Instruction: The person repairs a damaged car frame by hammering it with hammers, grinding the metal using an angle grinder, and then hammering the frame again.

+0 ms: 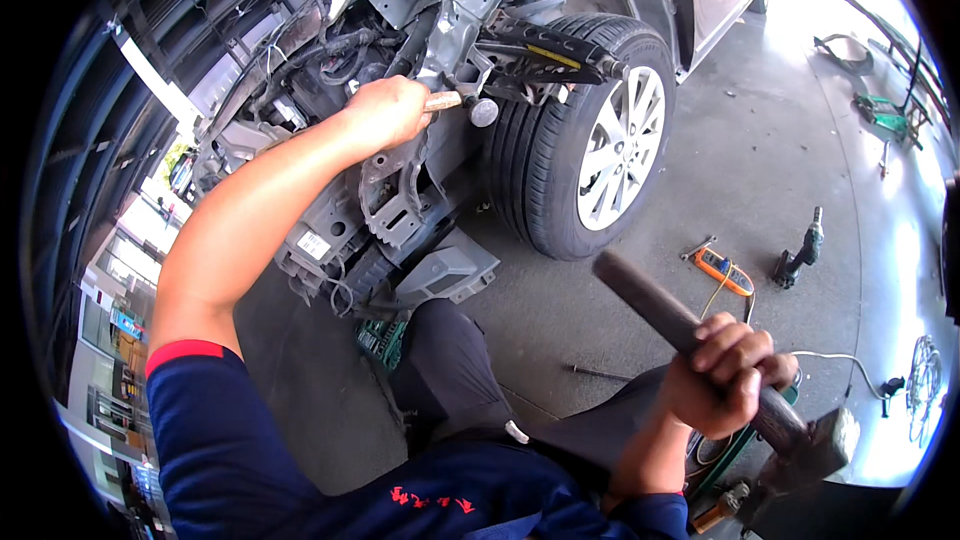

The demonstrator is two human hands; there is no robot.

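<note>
My left hand is closed round the short pale wooden handle of a hammer, whose round metal face shows beside the car's bent front frame. Whether that head touches the metal, I cannot tell. Lower right, my right hand grips a larger hammer by its dark handle. The heavy head of this one hangs below and to the right of my fist, while the handle's end points up and left toward the tyre. The front wheel stands just right of my left hand.
A black bar with a yellow stripe lies over the tyre. On the floor to the right are a cordless power tool, an orange device and a wrench. A green tool case sits by my knee, below a grey panel piece.
</note>
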